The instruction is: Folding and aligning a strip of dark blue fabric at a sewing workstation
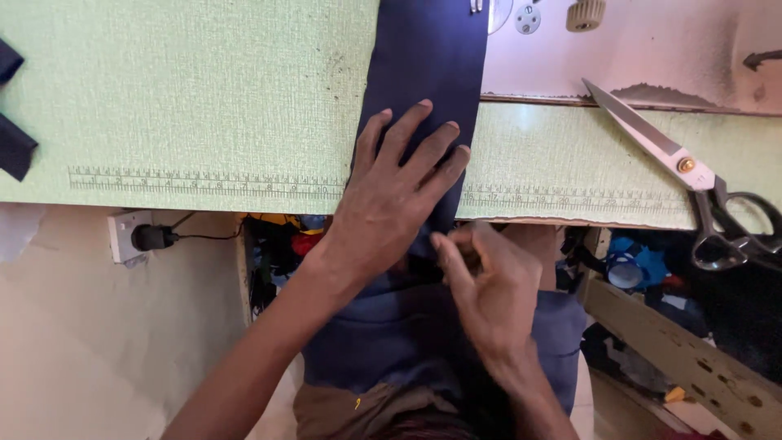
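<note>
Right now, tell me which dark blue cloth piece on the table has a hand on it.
The long strip running up the middle: the left hand lies flat on it. The two dark scraps at the table's far left edge lie untouched.

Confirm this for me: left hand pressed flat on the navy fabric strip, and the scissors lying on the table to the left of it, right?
Not quite. The head view shows the scissors to the right of the navy fabric strip, not the left. The left hand does press flat on the strip, on the table.
</note>
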